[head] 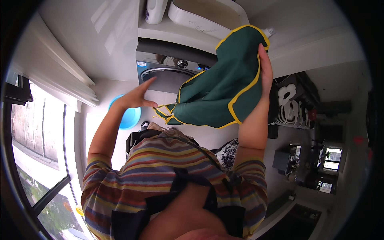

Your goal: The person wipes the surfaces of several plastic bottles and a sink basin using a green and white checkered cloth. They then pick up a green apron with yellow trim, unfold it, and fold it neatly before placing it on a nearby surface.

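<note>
A dark green cloth with yellow edging (222,81) hangs in front of me, folded and creased, its narrow gathered end towards the left. My right hand (265,67) grips its upper right edge, the thumb lying over the yellow trim and the other fingers hidden. My left hand (138,94) is at the cloth's left end, thumb and fingers spread apart; the thumb tip is close to the trim, and whether they touch cannot be told. Behind the cloth stands a front-loading washing machine (165,78) with a lit display partly covered by the fabric.
Above the washing machine, a counter (156,32) holds a white basin (201,25) and a white plastic bottle (155,12). A light blue tub (129,118) rests on the floor behind my left forearm. A white curtain (60,66) and windows are at left; furniture stands at right.
</note>
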Motion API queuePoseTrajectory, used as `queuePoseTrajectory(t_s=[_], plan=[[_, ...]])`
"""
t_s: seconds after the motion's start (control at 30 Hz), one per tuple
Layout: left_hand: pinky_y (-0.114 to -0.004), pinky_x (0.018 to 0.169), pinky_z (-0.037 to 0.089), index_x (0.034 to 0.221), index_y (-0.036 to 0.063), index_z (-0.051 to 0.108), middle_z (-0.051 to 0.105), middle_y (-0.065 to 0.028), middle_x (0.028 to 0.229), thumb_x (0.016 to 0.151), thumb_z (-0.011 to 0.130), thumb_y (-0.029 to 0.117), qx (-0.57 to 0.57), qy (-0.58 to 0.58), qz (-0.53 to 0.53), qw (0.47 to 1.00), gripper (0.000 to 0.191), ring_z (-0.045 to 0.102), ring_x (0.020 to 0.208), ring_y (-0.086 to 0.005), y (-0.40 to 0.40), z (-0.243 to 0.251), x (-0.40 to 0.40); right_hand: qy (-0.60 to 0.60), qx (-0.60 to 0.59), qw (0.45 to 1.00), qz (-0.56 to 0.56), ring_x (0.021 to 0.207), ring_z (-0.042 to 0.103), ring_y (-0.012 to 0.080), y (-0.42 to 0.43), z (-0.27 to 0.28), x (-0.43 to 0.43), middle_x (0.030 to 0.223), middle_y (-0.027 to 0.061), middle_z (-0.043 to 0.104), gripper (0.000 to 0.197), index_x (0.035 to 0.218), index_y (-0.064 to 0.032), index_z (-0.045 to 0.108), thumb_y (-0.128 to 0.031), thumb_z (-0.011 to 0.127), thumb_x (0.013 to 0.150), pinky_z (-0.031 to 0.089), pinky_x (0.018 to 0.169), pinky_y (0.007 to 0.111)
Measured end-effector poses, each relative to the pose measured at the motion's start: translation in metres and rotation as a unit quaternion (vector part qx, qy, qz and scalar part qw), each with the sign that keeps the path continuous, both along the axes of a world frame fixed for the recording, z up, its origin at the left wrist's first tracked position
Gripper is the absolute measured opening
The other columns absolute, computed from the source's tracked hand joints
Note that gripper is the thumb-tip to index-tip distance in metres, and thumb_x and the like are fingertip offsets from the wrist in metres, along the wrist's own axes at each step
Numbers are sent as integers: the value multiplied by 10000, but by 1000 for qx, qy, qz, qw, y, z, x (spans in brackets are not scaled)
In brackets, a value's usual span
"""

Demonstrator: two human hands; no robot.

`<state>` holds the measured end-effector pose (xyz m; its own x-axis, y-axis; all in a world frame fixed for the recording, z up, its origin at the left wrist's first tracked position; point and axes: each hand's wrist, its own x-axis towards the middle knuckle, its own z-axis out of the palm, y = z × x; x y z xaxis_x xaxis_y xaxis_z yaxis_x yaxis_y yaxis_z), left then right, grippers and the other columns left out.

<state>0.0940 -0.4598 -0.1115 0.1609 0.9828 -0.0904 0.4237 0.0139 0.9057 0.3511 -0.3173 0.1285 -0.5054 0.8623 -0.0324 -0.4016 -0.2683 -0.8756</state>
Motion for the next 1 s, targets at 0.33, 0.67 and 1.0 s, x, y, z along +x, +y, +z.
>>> queuePoseTrajectory(t_s=[0.33, 0.67, 1.0], plan=[[-302, 923, 413, 1221, 4, 499, 584, -113, 1148, 878, 571, 188, -130, -311, 3, 942, 396, 551, 1044, -198, 53, -47, 129, -5, 179, 972, 150, 1131, 514, 286, 33, 8, 2, 1344, 151, 401, 565, 1324, -4, 331, -435, 347, 959, 426, 950, 411], [-434, 997, 382, 1231, -17, 498, 573, -184, 1181, 914, 396, 309, -217, -753, -55, 619, 465, 557, 1090, -327, 59, 44, 138, -463, 59, 881, 73, 1144, 502, 292, 24, -253, 190, 1222, 172, 545, 791, 1212, 26, 523, -634, 218, 901, 407, 936, 407], [-481, 1026, 325, 1250, 24, 484, 522, -180, 1249, 897, 419, 332, -88, -798, -52, 594, 473, 484, 1164, -353, 49, 87, 151, -163, -282, 921, 212, 1142, 499, 185, -33, -339, 134, 1246, 87, 510, 661, 1306, -122, 410, -622, 347, 878, 431, 932, 349]])
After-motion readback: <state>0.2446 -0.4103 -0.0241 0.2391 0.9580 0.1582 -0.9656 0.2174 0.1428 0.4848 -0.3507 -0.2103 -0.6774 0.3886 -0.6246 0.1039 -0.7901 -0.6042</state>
